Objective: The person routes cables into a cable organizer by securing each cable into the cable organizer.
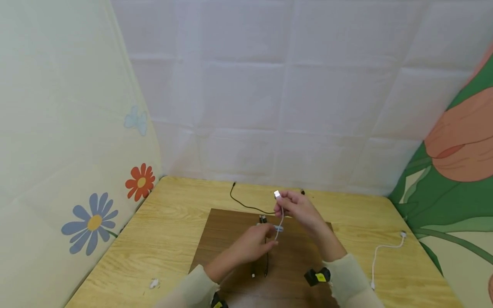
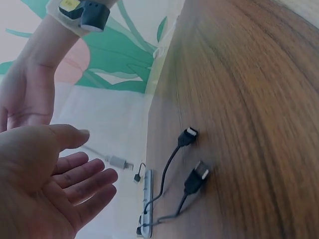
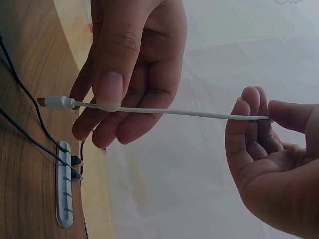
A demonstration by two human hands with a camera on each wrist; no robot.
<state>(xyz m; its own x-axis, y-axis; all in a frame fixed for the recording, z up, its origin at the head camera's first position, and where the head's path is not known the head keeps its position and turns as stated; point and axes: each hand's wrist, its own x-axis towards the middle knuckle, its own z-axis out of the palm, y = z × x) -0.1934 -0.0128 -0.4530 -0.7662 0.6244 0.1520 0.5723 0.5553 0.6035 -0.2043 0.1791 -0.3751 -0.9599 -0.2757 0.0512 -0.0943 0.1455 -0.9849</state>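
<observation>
A thin white USB cable (image 1: 281, 219) is stretched between both hands. My right hand (image 1: 302, 209) pinches it close to the metal-tipped USB plug (image 1: 277, 194), held above the board. Lower down, my left hand (image 1: 252, 244) holds the other end, the thumb laid over the cord in the right wrist view and the small white plug (image 3: 57, 102) sticking out past it. Just beyond the left hand is a pale blue-grey slotted cable holder (image 3: 64, 199), with two black cables (image 3: 37, 139) set in its slots. Their near plugs (image 2: 194, 181) lie on the board.
The holder sits on a dark brown board (image 1: 215, 231) on a light wood table (image 1: 135, 239). Another black cable (image 1: 244, 205) lies behind the board. A second white cable (image 1: 385, 247) lies at the right, and a small white scrap (image 1: 154, 283) at the front left.
</observation>
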